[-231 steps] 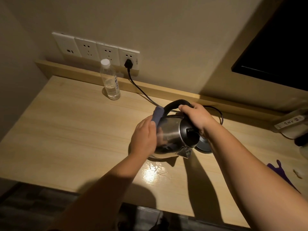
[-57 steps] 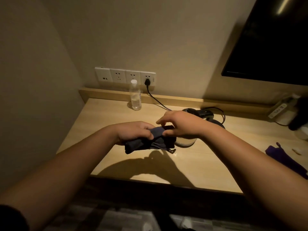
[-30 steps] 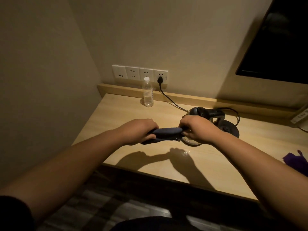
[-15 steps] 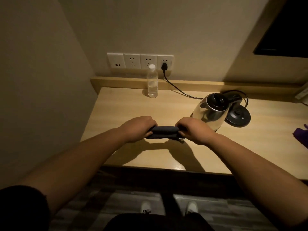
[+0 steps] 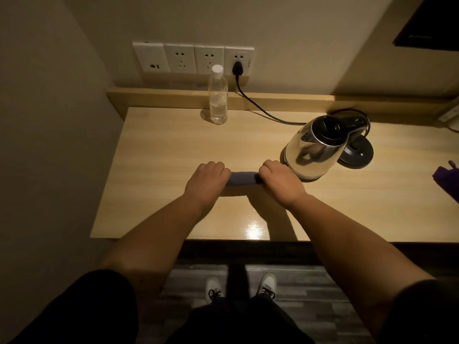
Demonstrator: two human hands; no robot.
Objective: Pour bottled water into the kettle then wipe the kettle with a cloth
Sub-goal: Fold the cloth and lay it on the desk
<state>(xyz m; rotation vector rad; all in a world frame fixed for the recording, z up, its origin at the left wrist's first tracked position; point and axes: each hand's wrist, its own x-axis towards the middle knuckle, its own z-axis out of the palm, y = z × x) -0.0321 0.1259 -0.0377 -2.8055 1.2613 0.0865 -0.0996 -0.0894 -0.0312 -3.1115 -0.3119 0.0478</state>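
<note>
A rolled dark blue cloth [image 5: 242, 178] lies stretched between my two hands above the wooden table [image 5: 161, 155]. My left hand [image 5: 205, 186] grips its left end and my right hand [image 5: 280, 186] grips its right end, both with fingers curled over it. The steel kettle [image 5: 313, 150] with a black lid and handle stands on the table just right of my right hand, off its black base [image 5: 357, 152]. A clear water bottle [image 5: 218, 99] with a white cap stands upright at the back near the wall.
A black cord [image 5: 260, 110] runs from the plugged wall socket [image 5: 238, 60] to the kettle base. A purple cloth [image 5: 447, 177] lies at the table's right edge. A dark screen [image 5: 429, 23] hangs on the wall at upper right. A wall closes the left side.
The view has tilted down and closer to the table. My hands still hold the rolled cloth by both ends, now slightly further over the table. The kettle stands unmoved beside its base.
</note>
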